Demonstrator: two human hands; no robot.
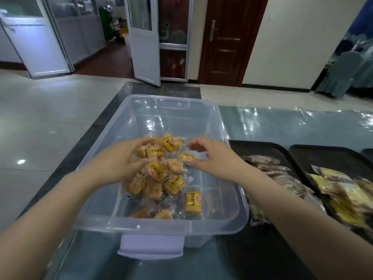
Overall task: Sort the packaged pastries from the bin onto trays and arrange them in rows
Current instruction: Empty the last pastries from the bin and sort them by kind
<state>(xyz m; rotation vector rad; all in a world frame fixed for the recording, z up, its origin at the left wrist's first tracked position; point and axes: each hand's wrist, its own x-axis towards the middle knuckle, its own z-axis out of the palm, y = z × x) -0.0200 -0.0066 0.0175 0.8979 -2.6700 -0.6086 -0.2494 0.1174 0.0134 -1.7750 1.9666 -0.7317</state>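
A clear plastic bin [228, 219] stands on the table in front of me and holds several small yellow-wrapped pastries [173, 184]. My left hand [121, 158] reaches into the bin and grips a bunch of yellow pastries [153, 151] between thumb and fingers. My right hand [214, 156] is also inside the bin, its thumb and curled fingers around one yellow pastry [186, 157]. To the right lie two black trays: the nearer tray [260, 147] carries brown-wrapped pastries [262, 160], the farther tray [327, 154] carries yellow-wrapped packs [343, 190].
The table has a glossy teal cover [282, 124]. The bin's grey latch handle [151, 246] faces me. Beyond the table are a tiled floor, a white open door [143, 41] and a brown wooden door [228, 39].
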